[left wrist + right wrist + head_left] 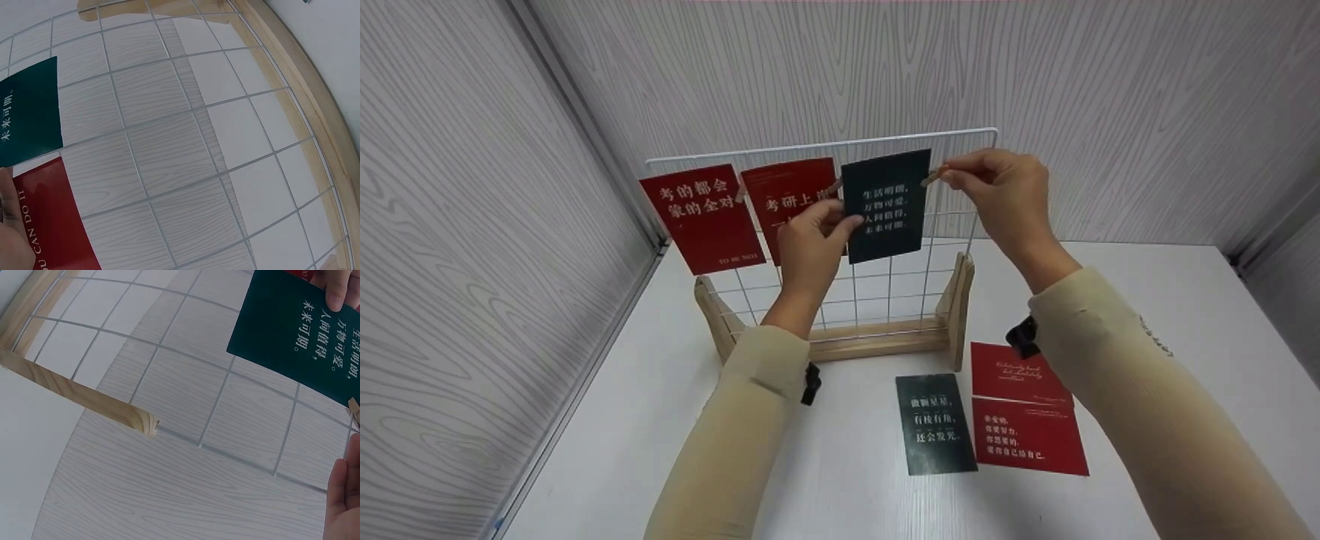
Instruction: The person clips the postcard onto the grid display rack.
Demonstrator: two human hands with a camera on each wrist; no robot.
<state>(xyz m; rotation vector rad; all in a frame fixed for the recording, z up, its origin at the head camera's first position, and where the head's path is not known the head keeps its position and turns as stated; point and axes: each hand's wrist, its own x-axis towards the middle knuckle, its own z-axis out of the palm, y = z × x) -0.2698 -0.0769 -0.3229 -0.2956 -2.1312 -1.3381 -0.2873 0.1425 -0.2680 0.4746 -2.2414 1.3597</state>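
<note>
Between both hands a dark green card [887,206] with white writing lies against a white wire grid [885,139]. My left hand [814,240] pinches the card's left edge between thumb and fingers, in front of a red card [780,186] that it partly covers. At the green card's right edge, my right hand [1009,199] pinches a small wooden clothespin [933,176], whose tip overlaps the card in the right wrist view. Farther left hangs another red card [701,229], with a clothespin [739,195] at its right edge.
The grid stands in a wooden base [877,345] on the white table [840,450]. Before its right end lie a second dark green card [936,454] and two red cards, one upper [997,367] and one lower [1035,435]. Patterned panels [810,67] rise behind and at the sides.
</note>
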